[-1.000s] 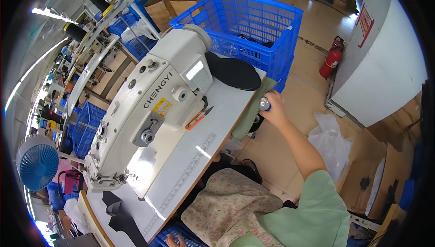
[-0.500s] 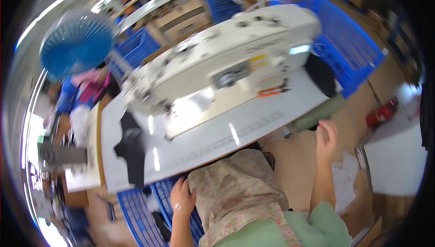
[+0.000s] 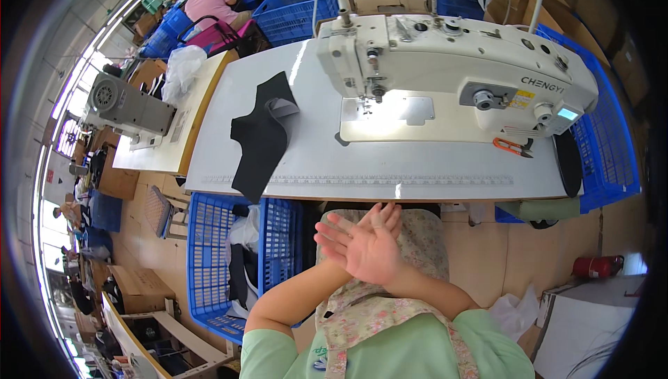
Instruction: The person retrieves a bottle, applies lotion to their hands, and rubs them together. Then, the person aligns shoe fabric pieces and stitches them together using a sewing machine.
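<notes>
My two arms are crossed at the wrists over my floral apron [image 3: 417, 240], just in front of the table edge. On top lies my right hand [image 3: 363, 248], fingers spread and nothing in it. Beneath it, partly hidden, my left hand [image 3: 386, 219] reaches toward the right with its fingers stretched out, also empty. The white sewing machine [image 3: 431, 66] stands on the white table [image 3: 417, 184] ahead of both hands. Left of its needle, black cut fabric [image 3: 261, 142] lies with one flap folded over. Orange-handled thread snips [image 3: 511, 146] rest at the machine's right base.
Blue crates stand below the table at left [image 3: 209, 261] and beyond its right end [image 3: 612, 142]. A dark oval piece [image 3: 568, 163] lies at the table's right edge. At left is another machine [image 3: 129, 104]; a person in pink [image 3: 211, 4] sits farther back. A red extinguisher [image 3: 597, 266] lies right.
My hands, earlier far apart at either side of my lap, have come together and crossed. The view has turned and levelled; the machine now appears farther right.
</notes>
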`<state>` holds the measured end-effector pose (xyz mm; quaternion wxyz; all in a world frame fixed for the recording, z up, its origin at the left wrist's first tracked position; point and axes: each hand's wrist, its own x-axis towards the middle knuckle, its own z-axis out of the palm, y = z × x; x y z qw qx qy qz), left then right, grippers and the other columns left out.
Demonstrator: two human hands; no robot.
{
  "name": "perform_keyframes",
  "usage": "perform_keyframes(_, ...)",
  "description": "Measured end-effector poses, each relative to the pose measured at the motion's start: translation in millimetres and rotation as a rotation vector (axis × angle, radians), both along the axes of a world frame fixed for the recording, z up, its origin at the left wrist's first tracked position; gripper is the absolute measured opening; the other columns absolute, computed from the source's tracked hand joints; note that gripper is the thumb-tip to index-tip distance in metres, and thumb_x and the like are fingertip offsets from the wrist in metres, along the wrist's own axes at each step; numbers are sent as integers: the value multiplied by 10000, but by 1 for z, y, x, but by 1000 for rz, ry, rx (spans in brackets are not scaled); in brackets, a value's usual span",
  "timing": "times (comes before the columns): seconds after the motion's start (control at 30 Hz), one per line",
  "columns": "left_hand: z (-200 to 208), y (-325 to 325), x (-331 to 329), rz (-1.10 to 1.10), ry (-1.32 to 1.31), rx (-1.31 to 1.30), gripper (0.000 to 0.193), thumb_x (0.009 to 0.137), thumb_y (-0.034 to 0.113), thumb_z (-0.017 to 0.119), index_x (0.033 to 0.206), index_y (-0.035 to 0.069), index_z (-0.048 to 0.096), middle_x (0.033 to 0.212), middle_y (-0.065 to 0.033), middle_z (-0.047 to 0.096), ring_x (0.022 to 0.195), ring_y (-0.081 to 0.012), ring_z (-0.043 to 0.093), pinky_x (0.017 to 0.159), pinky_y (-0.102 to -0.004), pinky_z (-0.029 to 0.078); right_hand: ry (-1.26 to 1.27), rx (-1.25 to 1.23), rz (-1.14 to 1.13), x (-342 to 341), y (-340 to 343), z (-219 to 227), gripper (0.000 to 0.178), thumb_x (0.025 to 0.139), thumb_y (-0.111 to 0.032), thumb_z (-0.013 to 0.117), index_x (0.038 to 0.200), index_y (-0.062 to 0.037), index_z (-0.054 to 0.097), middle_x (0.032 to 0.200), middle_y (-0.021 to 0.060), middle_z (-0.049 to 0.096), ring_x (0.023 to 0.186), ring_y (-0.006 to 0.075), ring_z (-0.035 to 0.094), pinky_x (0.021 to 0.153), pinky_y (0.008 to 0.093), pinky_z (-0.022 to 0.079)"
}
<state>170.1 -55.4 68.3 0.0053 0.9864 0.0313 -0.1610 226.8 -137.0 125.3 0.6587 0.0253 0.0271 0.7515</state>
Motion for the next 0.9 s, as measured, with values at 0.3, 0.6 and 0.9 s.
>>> perform_keyframes(0.3, 0, 3, -13, 84, 138, -81, 458, 923, 268, 507, 1322, 46, 551, 1434, -137, 490, 1398, -322, 365, 1145, -446, 309, -1448, 416, -486, 20, -14, -9, 740, 976, -609, 388, 1407, -13, 473, 1421, 206, 504, 1321, 372, 478, 1125, 491, 338)
perform_keyframes(0.6, 19, 3, -44, -96, 69, -15, 576, 880, 238, 537, 1420, 46, 481, 1497, -172, 425, 1406, -322, 365, 1154, -452, 302, -2415, 374, -326, -1, 22, -37, 700, 931, -477, 523, 1467, -46, 392, 1342, 250, 552, 1232, 419, 531, 1095, 487, 364)
perform_keyframes(0.9, 13, 0, -50, 74, 98, -127, 716, 916, 270, 545, 1513, -12, 269, 1575, -178, 288, 1423, -307, 341, 1164, -423, 288, -2509, -245, -392, -19, 42, -13, 738, 946, -468, 509, 1505, -26, 317, 1218, 253, 634, 1161, 420, 591, 1058, 525, 394)
